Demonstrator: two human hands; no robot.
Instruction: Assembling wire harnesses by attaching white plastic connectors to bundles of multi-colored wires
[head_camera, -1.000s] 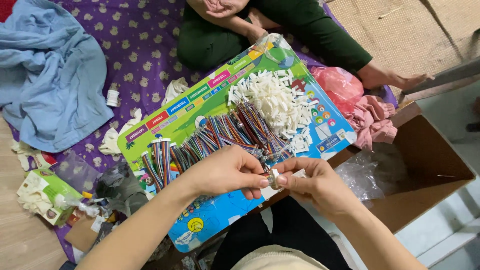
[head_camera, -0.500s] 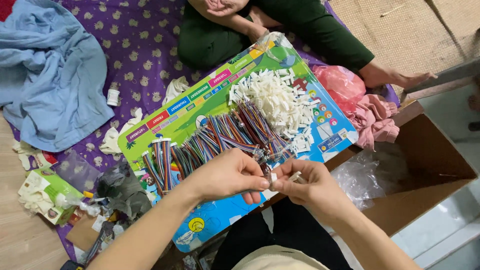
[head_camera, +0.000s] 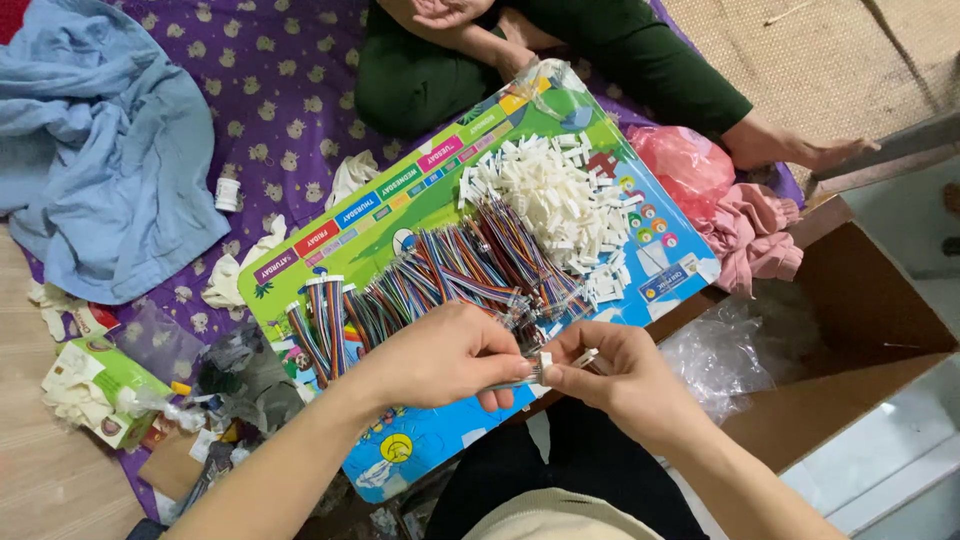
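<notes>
My left hand (head_camera: 450, 355) and my right hand (head_camera: 610, 375) meet over the near edge of a colourful printed board (head_camera: 420, 195). Together they pinch a small white plastic connector (head_camera: 544, 362) and a thin wire end between the fingertips. Bundles of multicoloured wires (head_camera: 440, 280) lie across the middle of the board, just beyond my hands. A heap of small white connectors (head_camera: 550, 200) sits at the board's far right.
Another person sits cross-legged at the far side, in dark green trousers (head_camera: 620, 70). An open cardboard box (head_camera: 860, 310) with clear plastic stands on the right. Pink cloth (head_camera: 750, 235), a blue garment (head_camera: 110, 150) and a green carton with scraps (head_camera: 100, 390) lie around.
My hands have stayed together at the board's near edge, with the fingers shifting slightly around the white connector. Nothing else has moved.
</notes>
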